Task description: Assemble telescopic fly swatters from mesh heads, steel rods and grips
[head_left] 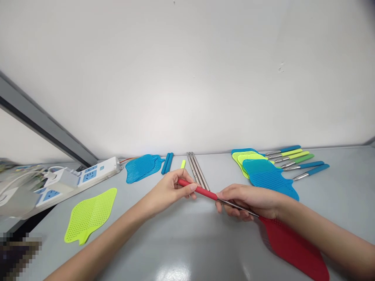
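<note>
A red fly swatter (295, 246) is held above the grey table between both hands. My left hand (178, 185) pinches its red handle grip (206, 192) between thumb and fingers. My right hand (246, 199) is closed around the metal rod (234, 205), just past the end of the grip. The red swatter head extends toward the lower right, partly behind my right forearm. Beyond my hands lie several bare metal rods (197, 169) and a short yellow-green grip (183, 164), partly hidden by my left hand.
Several assembled fly swatters (265, 175) in blue, yellow and green lie at the right. Two blue grips (167, 163) and blue swatter heads (143, 168) are at the back left. A yellow-green head (90, 214) lies before a white power strip (88, 175). A white wall (190, 78) rises behind.
</note>
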Demonstrator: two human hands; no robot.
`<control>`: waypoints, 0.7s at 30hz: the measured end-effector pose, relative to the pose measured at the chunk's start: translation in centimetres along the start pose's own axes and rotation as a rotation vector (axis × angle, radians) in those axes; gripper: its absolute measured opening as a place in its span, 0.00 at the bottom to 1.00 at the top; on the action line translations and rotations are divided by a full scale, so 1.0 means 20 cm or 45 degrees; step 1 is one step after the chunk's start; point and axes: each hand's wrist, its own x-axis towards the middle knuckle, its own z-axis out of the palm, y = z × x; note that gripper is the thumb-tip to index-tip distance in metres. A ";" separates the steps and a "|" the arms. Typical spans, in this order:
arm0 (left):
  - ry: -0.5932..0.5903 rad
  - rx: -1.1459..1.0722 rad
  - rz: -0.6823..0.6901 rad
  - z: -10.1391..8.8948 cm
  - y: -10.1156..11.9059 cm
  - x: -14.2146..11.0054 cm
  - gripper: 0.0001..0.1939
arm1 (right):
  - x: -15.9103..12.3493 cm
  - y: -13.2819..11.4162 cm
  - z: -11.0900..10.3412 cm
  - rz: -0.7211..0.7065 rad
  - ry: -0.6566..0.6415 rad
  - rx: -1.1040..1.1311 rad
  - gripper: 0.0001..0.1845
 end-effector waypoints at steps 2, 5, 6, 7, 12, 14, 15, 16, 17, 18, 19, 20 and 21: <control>-0.097 0.226 -0.025 -0.03 0.04 -0.02 0.10 | -0.01 0.00 0.00 0.014 -0.020 -0.032 0.16; -0.144 0.651 -0.004 -0.03 0.09 -0.07 0.13 | 0.00 0.00 -0.01 0.002 -0.055 -0.154 0.17; -0.142 0.774 -0.005 -0.01 0.10 -0.10 0.14 | 0.00 0.01 -0.01 0.000 -0.070 -0.208 0.17; -0.142 0.875 -0.003 0.01 0.10 -0.12 0.15 | 0.00 0.01 -0.01 -0.001 -0.089 -0.261 0.17; -0.217 1.099 0.083 0.14 0.05 -0.20 0.14 | 0.00 0.02 0.01 0.016 -0.145 -0.464 0.19; -0.237 1.145 0.172 0.16 0.04 -0.19 0.10 | -0.03 0.00 0.00 0.054 -0.138 -0.583 0.19; -0.230 1.170 0.212 0.16 0.03 -0.18 0.10 | -0.05 -0.02 -0.02 0.084 -0.141 -0.656 0.19; -0.217 1.196 0.242 0.16 0.03 -0.18 0.10 | -0.08 -0.04 -0.03 0.115 -0.136 -0.743 0.20; -0.202 1.215 0.258 0.15 0.04 -0.17 0.10 | -0.11 -0.06 -0.05 0.139 -0.112 -0.817 0.20; -0.187 1.228 0.262 0.14 0.05 -0.16 0.10 | -0.14 -0.07 -0.06 0.146 -0.085 -0.867 0.21; -0.176 1.234 0.260 0.12 0.06 -0.16 0.10 | -0.16 -0.09 -0.08 0.160 -0.061 -0.902 0.21; -0.168 1.235 0.255 0.11 0.07 -0.16 0.10 | -0.18 -0.10 -0.09 0.180 -0.057 -0.936 0.21; -0.162 1.234 0.246 0.10 0.08 -0.16 0.11 | -0.20 -0.10 -0.10 0.185 -0.038 -0.969 0.21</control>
